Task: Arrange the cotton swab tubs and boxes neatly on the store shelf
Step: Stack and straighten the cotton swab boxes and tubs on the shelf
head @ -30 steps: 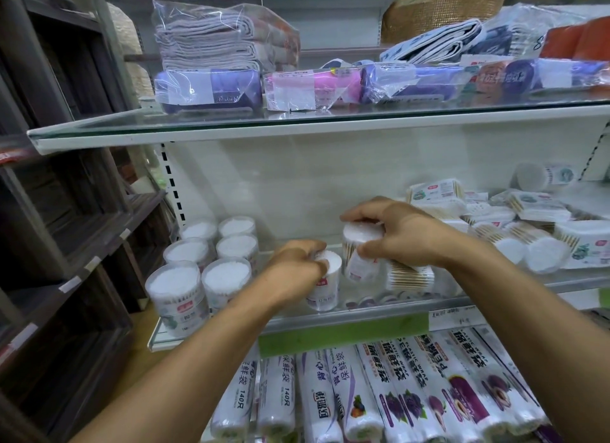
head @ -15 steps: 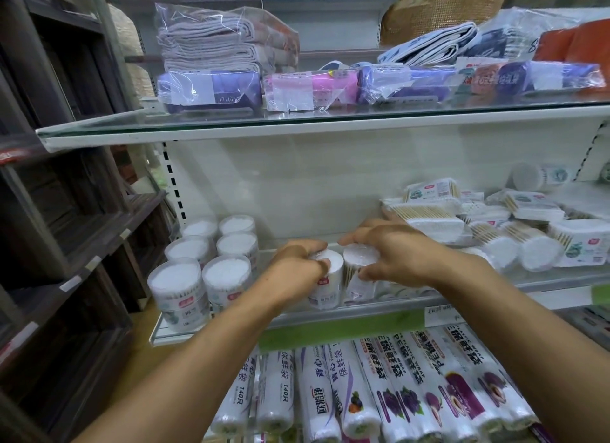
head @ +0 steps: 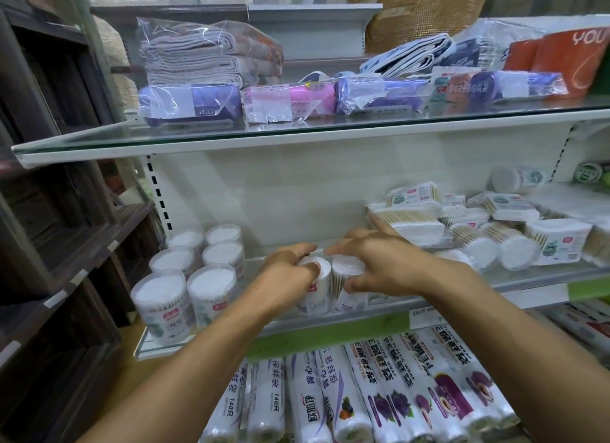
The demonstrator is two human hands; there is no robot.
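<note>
Left hand (head: 290, 277) and right hand (head: 379, 267) each wrap a narrow grip round a small swab tub (head: 315, 286) (head: 350, 279), standing both side by side at mid-shelf (head: 330, 320), likely starting a row beside the big tubs (head: 185, 277).

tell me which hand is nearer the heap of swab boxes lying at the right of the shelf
Right. The right hand grips a small tub directly beside the heap of boxes, one finger stretched out towards it. The left hand grips the neighbouring tub, farther left.
</note>
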